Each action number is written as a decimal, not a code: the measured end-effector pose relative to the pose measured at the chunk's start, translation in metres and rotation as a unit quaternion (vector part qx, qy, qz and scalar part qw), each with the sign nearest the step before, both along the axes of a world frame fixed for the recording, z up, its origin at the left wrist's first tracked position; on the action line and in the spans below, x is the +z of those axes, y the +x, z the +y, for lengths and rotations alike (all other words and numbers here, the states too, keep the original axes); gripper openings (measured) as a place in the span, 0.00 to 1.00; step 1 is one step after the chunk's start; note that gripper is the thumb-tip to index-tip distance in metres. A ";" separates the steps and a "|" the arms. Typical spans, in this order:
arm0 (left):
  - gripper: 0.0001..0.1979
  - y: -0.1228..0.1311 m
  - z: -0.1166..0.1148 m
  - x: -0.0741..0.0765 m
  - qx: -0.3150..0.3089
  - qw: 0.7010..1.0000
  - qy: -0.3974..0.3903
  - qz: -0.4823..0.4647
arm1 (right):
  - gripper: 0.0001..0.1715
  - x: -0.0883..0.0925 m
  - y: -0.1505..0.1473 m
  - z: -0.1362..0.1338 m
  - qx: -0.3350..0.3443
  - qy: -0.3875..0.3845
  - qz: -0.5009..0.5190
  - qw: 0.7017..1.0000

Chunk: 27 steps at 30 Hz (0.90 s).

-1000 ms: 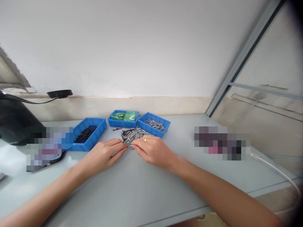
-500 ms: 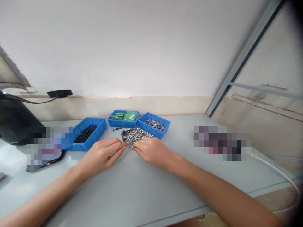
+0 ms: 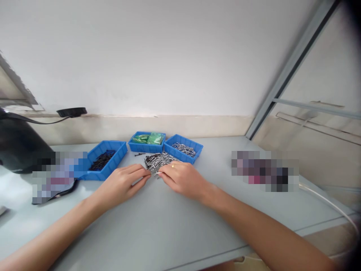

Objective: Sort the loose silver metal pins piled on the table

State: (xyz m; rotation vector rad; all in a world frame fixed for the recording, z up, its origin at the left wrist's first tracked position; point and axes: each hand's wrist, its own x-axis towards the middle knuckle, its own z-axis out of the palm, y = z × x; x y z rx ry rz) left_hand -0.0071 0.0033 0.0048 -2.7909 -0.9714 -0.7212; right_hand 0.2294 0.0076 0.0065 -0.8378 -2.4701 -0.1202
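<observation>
A pile of slim silver fasteners (image 3: 159, 161), with some dark ones mixed in, lies on the grey table. My left hand (image 3: 124, 182) is at the pile's near left edge, thumb and fingers pinched together; whatever is between them is hidden. My right hand (image 3: 182, 180), wearing a ring, is closed at the near right edge. A thin silver fastener (image 3: 159, 173) sticks out from its fingertips. Behind the pile, one blue bin (image 3: 197, 152) holds silver fasteners. Another blue bin (image 3: 120, 154), to the left, holds black screws (image 3: 103, 161).
A third blue bin (image 3: 146, 148) with green packets (image 3: 154, 138) stands at the back, near the wall. A dark bottle (image 3: 19, 146) with a strapped cap (image 3: 72, 111) is at the left. Blurred-out items lie left and right, with a white cable (image 3: 324, 195) at the right.
My right hand has shifted slightly, and a silver fastener now shows at its fingertips. My left hand has hardly moved. The bins are unchanged.
</observation>
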 end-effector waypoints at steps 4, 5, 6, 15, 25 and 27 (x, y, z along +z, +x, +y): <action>0.12 0.003 -0.001 0.000 -0.019 0.999 -0.027 0.032 | 0.18 -0.001 -0.001 -0.003 0.038 0.045 0.005 0.998; 0.13 0.004 -0.002 0.000 -0.021 0.999 -0.030 0.036 | 0.18 -0.001 -0.001 -0.003 0.046 0.056 0.005 0.997; 0.13 0.004 -0.002 0.001 -0.021 0.999 -0.032 0.036 | 0.19 -0.001 -0.002 -0.004 0.053 0.068 0.009 0.996; 0.10 0.002 -0.004 0.000 -0.007 1.000 -0.016 0.009 | 0.18 -0.003 -0.002 -0.001 0.047 0.076 0.053 0.995; 0.06 -0.001 -0.002 0.002 -0.006 0.997 0.010 -0.073 | 0.17 -0.002 -0.001 0.002 -0.027 -0.014 -0.042 0.999; 0.06 0.000 -0.003 0.002 -0.028 0.997 0.017 -0.066 | 0.16 -0.002 -0.002 0.001 -0.030 -0.033 -0.078 0.996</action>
